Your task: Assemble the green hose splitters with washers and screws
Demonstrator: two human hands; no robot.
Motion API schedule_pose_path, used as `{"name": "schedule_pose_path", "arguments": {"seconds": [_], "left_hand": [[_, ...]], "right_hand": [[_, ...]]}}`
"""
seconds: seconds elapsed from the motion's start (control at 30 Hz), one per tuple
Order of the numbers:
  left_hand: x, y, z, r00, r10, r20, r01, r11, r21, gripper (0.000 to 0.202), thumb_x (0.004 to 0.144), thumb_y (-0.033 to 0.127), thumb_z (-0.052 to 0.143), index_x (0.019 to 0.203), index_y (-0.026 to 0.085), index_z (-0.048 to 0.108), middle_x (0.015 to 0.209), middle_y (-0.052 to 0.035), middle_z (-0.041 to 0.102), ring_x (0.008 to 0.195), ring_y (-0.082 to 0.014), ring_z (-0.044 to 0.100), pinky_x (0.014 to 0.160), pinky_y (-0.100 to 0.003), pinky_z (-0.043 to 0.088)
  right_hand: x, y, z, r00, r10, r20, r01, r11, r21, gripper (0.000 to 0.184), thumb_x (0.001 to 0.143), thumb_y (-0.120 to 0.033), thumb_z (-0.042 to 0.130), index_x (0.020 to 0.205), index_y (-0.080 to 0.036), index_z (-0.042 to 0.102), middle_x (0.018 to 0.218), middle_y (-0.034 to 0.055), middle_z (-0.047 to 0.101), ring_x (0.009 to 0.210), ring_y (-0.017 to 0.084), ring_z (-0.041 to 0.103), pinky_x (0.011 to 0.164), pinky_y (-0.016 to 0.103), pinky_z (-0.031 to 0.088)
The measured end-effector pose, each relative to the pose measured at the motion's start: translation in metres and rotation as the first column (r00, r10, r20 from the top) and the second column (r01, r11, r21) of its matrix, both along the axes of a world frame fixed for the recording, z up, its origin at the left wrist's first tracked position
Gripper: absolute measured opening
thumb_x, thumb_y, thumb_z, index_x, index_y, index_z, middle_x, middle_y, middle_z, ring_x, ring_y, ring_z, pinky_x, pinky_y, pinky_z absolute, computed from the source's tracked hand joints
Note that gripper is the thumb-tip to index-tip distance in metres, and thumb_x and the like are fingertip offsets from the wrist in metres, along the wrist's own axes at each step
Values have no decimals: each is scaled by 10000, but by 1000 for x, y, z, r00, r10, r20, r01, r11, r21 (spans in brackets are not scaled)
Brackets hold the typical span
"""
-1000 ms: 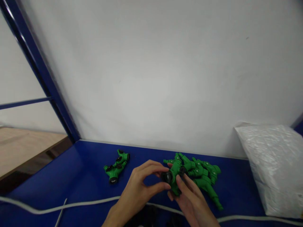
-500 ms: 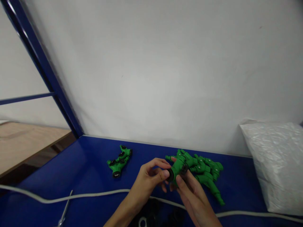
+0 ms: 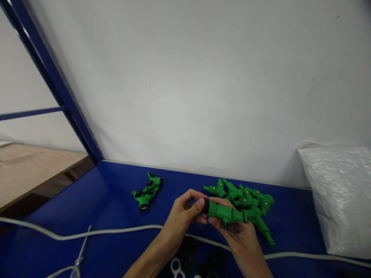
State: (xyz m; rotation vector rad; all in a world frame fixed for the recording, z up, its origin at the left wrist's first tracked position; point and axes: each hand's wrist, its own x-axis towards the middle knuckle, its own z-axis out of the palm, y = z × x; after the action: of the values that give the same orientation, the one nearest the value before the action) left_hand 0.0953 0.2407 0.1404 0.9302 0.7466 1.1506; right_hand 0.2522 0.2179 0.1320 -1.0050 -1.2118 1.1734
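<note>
Between my two hands is a green plastic hose splitter (image 3: 222, 211), lying sideways with a black collar (image 3: 206, 206) on its left end. The thumb and fingers of my left hand (image 3: 184, 212) are closed on that collar. My right hand (image 3: 243, 241) wraps the green body from below; a dark part shows under it. Just behind lies a pile of similar green splitters (image 3: 256, 217), without visible black knobs. Farther left, two green splitters with black knobs and collars (image 3: 144, 199) rest on the blue table (image 3: 110, 200).
A white cable (image 3: 116, 231) crosses the table, passing behind my forearms. Black round parts and white rings (image 3: 175, 265) lie near the front edge. At front left is a screwdriver (image 3: 82, 249). A silvery-white plastic bag (image 3: 339, 200) stands right, a blue post (image 3: 58, 83) left.
The splitter has been turned in my hands: its collar end now points left and its narrow end right. My right hand has shifted lower around the body.
</note>
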Motion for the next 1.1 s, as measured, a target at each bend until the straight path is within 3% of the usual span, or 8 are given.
{"name": "schedule_pose_path", "arguments": {"seconds": [0.23,0.33,0.5,0.6,0.7,0.87,1.0,1.1], "left_hand": [[-9,1,8,959,136,-247,-75,967,242,321,744,433,819,946,185,788,810,-19,651,721,-134,619,689,-249,498],[-13,-1,12,932,160,-324,-17,915,402,234,800,338,790,1017,253,799,984,-50,712,928,-192,651,835,-293,504],[-14,-10,20,950,54,-309,121,847,517,222,891,246,698,1089,306,777,1153,-37,744,1205,-237,600,1078,-391,418],[-13,-13,21,954,30,-298,135,845,517,264,864,256,731,1118,317,764,1169,-28,740,1220,-244,597,1079,-390,424],[-11,-10,17,953,45,-301,102,885,454,309,862,321,730,1170,297,737,1231,-45,706,1191,-252,616,1041,-374,460],[-3,-7,6,952,192,-236,-117,947,300,338,980,425,525,1243,243,636,1283,-76,653,1150,-221,631,1024,-374,482],[6,-15,2,945,115,-306,-12,947,321,555,765,347,818,1252,247,571,1241,-70,641,1121,-229,617,956,-348,521],[10,-20,3,947,23,-319,70,958,277,567,720,289,857,1205,240,568,1234,-67,652,1126,-228,618,965,-346,507]], "right_hand": [[3,2,1,996,-88,32,87,996,25,386,618,-320,910,984,-286,790,977,36,772,884,262,695,814,338,536],[5,4,-6,985,-121,-123,114,991,-63,429,529,-244,961,921,-257,788,884,21,762,811,222,669,762,303,515],[-2,1,-14,929,-33,-369,-41,981,-191,329,679,-401,891,915,-203,776,865,72,758,795,233,675,738,371,529],[-8,-5,-13,890,8,-455,-113,972,-205,298,695,-433,875,868,-212,775,904,83,758,855,260,688,787,427,531],[-8,-8,-10,824,53,-564,-211,953,-219,243,705,-413,872,843,-236,780,937,78,763,895,262,685,841,452,521],[-3,-3,-9,788,7,-616,-180,959,-219,262,672,-433,891,848,-267,789,970,58,767,938,257,671,900,472,511],[-3,0,-13,805,7,-593,-157,967,-202,335,665,-424,896,955,-290,795,987,63,776,1062,289,648,960,475,475],[-3,-2,-18,819,57,-571,-212,955,-209,362,700,-420,875,1023,-283,787,1049,80,769,1115,303,632,930,465,494]]}}
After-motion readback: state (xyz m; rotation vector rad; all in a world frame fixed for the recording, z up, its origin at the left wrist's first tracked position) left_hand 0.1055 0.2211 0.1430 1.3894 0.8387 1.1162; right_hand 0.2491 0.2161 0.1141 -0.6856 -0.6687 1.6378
